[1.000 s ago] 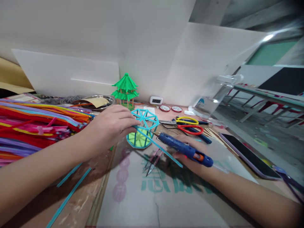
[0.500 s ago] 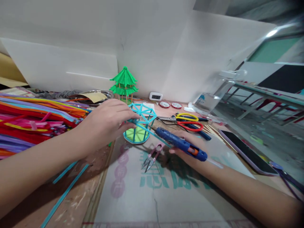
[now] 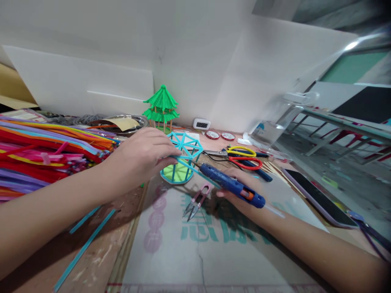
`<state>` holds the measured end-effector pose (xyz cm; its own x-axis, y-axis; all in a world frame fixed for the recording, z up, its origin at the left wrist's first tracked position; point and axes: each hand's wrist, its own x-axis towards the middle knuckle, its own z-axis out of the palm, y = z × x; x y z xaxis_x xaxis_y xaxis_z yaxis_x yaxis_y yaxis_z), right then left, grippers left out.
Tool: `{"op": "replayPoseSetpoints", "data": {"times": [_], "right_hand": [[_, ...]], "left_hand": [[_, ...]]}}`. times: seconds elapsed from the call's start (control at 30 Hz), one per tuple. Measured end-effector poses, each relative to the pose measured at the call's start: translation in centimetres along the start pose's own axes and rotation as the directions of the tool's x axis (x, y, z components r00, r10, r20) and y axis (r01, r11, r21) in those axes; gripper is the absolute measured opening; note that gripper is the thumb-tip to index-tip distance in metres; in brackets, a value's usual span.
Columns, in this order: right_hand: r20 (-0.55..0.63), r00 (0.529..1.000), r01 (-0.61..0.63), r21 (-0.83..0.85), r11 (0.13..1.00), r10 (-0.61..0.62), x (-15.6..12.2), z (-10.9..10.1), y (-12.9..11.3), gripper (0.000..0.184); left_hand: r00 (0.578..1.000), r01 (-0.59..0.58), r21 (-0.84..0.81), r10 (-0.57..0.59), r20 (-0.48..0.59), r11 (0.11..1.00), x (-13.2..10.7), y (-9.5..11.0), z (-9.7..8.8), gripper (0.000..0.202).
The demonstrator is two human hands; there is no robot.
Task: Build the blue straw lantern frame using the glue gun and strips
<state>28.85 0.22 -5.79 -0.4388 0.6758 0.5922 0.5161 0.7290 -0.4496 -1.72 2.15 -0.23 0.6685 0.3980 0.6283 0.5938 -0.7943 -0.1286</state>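
Observation:
My left hand [image 3: 149, 152] is closed in a pinch at the top edge of a small frame [image 3: 192, 148] of light-blue pipe cleaners, built on a round green base [image 3: 177, 173]. A blue pipe cleaner strip [image 3: 200, 173] runs from those fingertips toward the right, passing under the glue gun. My right hand [image 3: 236, 183] grips the dark-blue glue gun [image 3: 233, 183], whose tip points left, close to the strip near the frame's edge. A clear glue stick [image 3: 275, 211] sticks out of its back end. Some right fingers are hidden behind the gun.
Pink thread snips [image 3: 197, 201] lie below the frame. Behind it stands a green pagoda model [image 3: 162, 101]. Bundled pipe cleaners [image 3: 45, 150] fill the left side, with loose blue strips [image 3: 85, 248] nearer. Scissors [image 3: 244, 158], a phone [image 3: 317, 197] and a small clock [image 3: 201, 123] are also there.
The view has shifted very slightly. Both hands keep nearly the same pose, with the glue gun's tip still beside the blue strip.

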Motion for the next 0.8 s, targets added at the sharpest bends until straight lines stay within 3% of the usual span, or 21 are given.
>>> {"op": "replayPoseSetpoints", "data": {"times": [0.2,0.37,0.8], "right_hand": [[-0.008,0.999,0.036,-0.038,0.999,-0.036,0.28,-0.14,-0.4,0.022],[-0.033,0.995,0.089,-0.047,0.995,-0.091,0.15,-0.03,-0.34,0.021],[-0.02,0.995,0.093,-0.06,0.994,-0.094,0.15,0.06,-0.14,0.021]], "left_hand": [[1.0,0.009,0.018,-0.009,-0.003,1.0,-0.1,-0.03,0.32,0.019],[0.997,-0.052,0.008,0.052,-0.058,0.999,-0.03,-0.23,0.37,0.017],[0.994,-0.079,0.021,0.08,-0.076,0.997,0.19,-0.28,0.19,0.018]]}}
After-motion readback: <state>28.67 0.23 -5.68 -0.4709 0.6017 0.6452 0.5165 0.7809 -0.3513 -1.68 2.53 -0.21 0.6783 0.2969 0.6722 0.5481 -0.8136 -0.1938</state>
